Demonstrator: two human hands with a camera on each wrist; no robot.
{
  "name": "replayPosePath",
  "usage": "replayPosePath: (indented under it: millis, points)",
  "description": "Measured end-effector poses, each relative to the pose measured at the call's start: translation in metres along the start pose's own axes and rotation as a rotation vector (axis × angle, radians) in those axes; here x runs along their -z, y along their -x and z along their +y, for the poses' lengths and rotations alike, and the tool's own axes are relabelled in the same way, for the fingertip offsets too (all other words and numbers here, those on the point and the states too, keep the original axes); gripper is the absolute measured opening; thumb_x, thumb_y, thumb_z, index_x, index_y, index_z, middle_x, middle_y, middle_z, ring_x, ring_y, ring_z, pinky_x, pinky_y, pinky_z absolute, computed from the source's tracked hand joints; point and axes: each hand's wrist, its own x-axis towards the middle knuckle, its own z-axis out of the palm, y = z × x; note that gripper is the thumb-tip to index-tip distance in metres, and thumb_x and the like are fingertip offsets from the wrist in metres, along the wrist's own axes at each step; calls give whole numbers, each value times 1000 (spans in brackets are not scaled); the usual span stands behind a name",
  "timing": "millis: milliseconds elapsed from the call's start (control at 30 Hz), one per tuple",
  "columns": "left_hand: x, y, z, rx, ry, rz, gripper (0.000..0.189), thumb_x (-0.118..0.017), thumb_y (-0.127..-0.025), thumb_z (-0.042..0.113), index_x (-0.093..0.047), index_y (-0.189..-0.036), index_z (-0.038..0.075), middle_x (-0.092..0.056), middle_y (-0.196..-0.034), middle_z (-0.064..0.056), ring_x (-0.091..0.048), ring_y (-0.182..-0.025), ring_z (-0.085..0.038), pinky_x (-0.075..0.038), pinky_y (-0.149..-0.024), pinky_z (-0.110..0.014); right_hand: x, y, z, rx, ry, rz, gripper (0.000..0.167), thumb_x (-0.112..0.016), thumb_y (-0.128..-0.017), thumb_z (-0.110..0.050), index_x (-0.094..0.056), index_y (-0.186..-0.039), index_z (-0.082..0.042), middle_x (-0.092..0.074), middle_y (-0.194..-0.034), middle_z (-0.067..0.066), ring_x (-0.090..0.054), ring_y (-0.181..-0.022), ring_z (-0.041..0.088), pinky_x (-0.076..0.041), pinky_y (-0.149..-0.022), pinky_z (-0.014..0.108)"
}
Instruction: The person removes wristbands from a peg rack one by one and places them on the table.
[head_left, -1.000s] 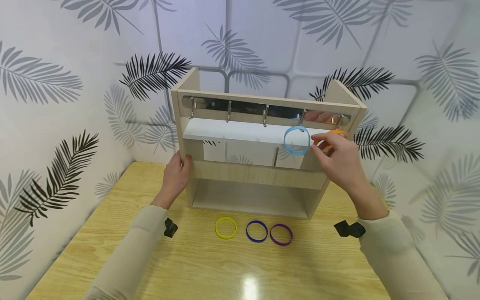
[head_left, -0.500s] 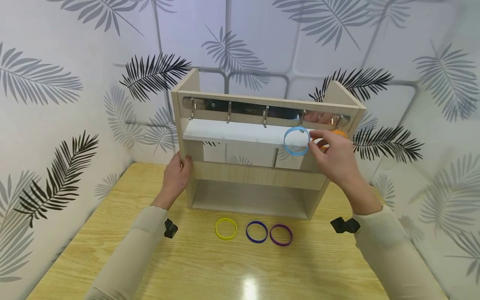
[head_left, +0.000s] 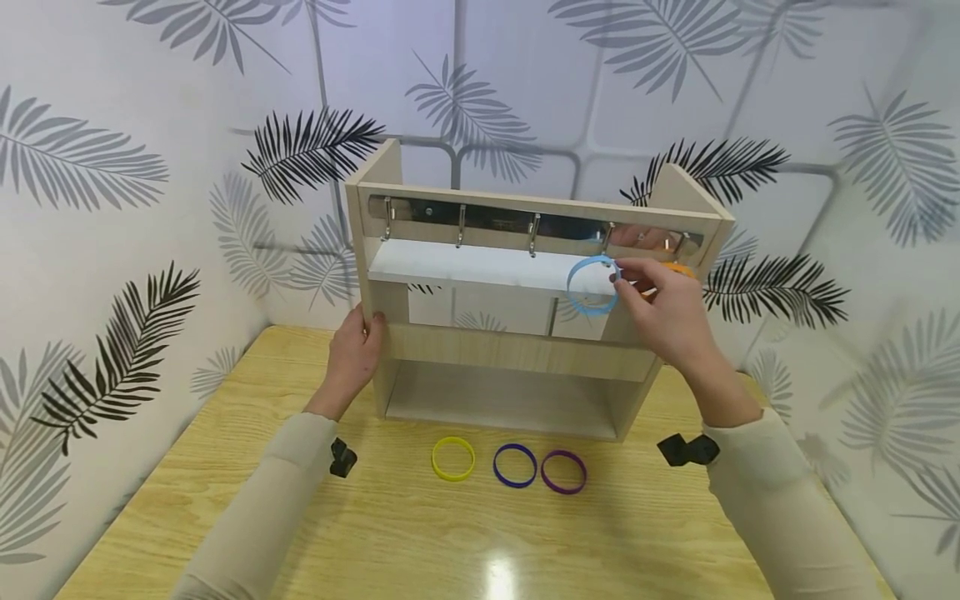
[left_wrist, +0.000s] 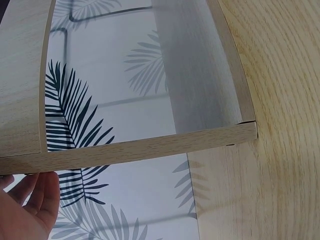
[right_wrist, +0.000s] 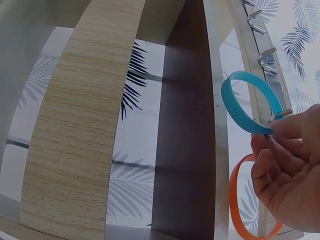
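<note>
A light wood shelf unit (head_left: 517,350) stands on the table, with a metal rail of several hooks (head_left: 534,233) across its upper front. My left hand (head_left: 354,350) grips the unit's left side panel. At the fourth hook from the left, a light blue wristband (right_wrist: 231,102) hangs by the rail. My right hand (head_left: 667,312) pinches its edge close to the hook, seen best in the right wrist view. Partly hidden behind that hand, an orange wristband (right_wrist: 233,195) hangs at the right end of the rail.
On the table (head_left: 390,533) in front of the unit lie a yellow wristband (head_left: 452,478), a dark blue wristband (head_left: 514,485) and a purple wristband (head_left: 562,491) in a row. A leaf-patterned wall (head_left: 495,75) rises behind the unit.
My right hand has shifted slightly left, from just beside the light blue wristband to pinching its right edge. The band has tilted a little. My left hand stays on the panel.
</note>
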Motion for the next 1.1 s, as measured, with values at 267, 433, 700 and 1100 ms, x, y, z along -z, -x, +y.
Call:
replayPosePath:
  millis: [267,433,700,1100]
  points:
    - [-1,-1,-1,4,-9,-3,48,-32,-101,34,-46,-131,0,-56,-115,-21,-58,-96,-37,-48,-77,-51,4,1,-5,31,-45,61,25,-60,-91,-6,-64,-114,2,-68,-94,16,-60,-81,22,-40,-64,11]
    - [-1,0,0,-1,2,-14,50,-31,-100,35,-46,-132,0,-56,-114,-21,-59,-95,-37,-49,-75,-51,6,4,-8,17,-68,51,25,-61,-92,-8,-64,-114,1,-68,-95,14,-57,-79,13,-41,-64,11]
    - [0,0,0,-18,10,-15,51,-30,-100,36,-46,-132,-1,-56,-114,-22,-59,-94,-37,-50,-73,-52,7,9,-11,12,-92,48,24,-60,-92,-10,-65,-113,0,-69,-93,12,-54,-76,1,-42,-65,14]
    - [-2,0,-2,-13,11,-8,50,-31,-100,36,-46,-132,0,-56,-114,-21,-59,-95,-37,-50,-74,-52,9,19,-13,21,-78,37,23,-62,-92,-11,-66,-112,-1,-68,-90,10,-53,-76,4,-42,-66,12]
